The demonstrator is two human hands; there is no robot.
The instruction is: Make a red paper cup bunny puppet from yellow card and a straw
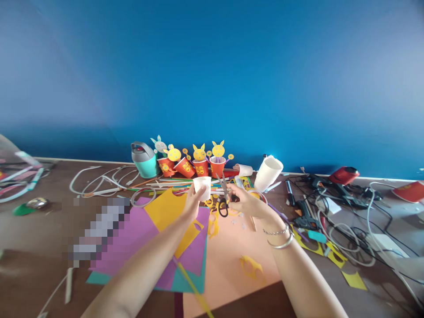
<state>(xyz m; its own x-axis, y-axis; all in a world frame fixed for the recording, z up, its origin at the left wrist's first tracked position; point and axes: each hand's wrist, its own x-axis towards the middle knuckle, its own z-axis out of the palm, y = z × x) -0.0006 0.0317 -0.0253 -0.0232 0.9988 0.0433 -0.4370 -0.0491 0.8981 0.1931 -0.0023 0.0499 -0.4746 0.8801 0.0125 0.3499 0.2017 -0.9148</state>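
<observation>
A small white paper cup [206,183] is gripped in my left hand [190,205], with the thumb across its side. To its right, my right hand [248,203] has its fingers around black-handled scissors [226,193], whose blades point up and away from me, slightly apart. The blades are close to the cup but appear apart from it. Beneath my hands lie a peach paper sheet [228,265] and yellow paper offcuts [213,223]. Yellow paper [165,207] and purple paper [129,240] spread under my left forearm.
Red cups [217,169] with yellow animal faces line the wall beside a teal and grey container [147,165]. A stack of white cups [268,173] leans at the right. Glue guns [306,216] and tangled cables [344,232] lie farther right. Coloured sticks [165,182] are strewn behind.
</observation>
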